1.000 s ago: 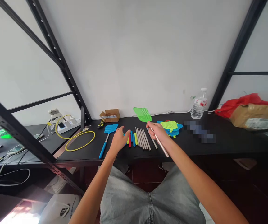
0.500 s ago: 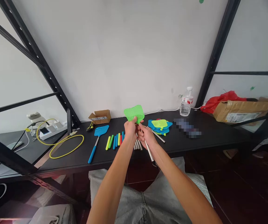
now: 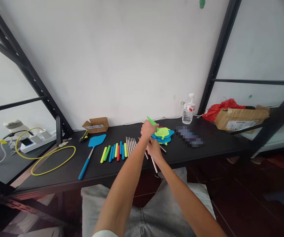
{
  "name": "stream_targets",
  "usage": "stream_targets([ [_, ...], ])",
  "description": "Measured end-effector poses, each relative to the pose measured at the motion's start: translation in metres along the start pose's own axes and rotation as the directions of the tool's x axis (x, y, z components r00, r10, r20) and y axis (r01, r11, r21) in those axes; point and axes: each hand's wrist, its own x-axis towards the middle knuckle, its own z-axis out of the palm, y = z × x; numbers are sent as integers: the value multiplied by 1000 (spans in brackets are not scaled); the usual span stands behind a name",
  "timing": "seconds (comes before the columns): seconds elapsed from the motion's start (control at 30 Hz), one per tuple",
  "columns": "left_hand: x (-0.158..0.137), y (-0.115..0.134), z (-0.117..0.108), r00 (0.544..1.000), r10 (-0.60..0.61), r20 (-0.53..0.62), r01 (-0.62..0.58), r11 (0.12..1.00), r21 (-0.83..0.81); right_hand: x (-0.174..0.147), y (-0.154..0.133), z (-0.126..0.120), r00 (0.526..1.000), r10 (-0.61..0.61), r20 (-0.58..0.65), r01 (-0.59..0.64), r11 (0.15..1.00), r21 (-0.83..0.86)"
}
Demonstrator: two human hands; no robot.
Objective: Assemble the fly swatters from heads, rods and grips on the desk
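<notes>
"The left hand (image 3: 148,129) is what, empty?"

"No, its fingers are curled in on the green head (image 3: 151,120), which shows nearly edge-on. The right hand (image 3: 153,147), just below, is wrapped round a rod (image 3: 154,165). Whether head and rod are joined, I can't tell; the hands cover that part."

"Where is that?"

"Above the middle of the black table (image 3: 218,141), with the rod's lower end slanting out to the near edge."

"And the surface?"

"To the right of the hands, a pile of blue and yellow heads (image 3: 163,133). To the left, a row of rods (image 3: 130,144), partly behind the left arm, then coloured handles (image 3: 117,151), then a blue swatter (image 3: 90,153) with its handle towards the near edge."

"Along the back edge?"

"An open box (image 3: 97,125) on the left, a bottle (image 3: 188,110) on the right. A yellow cable (image 3: 39,174) loops at the left end, near a power strip (image 3: 39,143). A carton (image 3: 242,119) and a red bag (image 3: 222,109) sit by the far right corner."

"The room?"

"Pale wall (image 3: 117,65) behind, black metal posts (image 3: 217,59) either side, dark red tiled floor (image 3: 227,191) below."
</notes>
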Motion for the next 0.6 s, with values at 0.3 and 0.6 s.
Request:
stream_targets([
  [0.3,-38,-77,-90,981,153,-120,-103,934,343,3,-3,4,999,44,-24,-49,960,-276],
  [0.6,-104,-226,-196,947,-214,-240,321,684,656,15,-13,2,985,-44,168,117,883,-455],
])
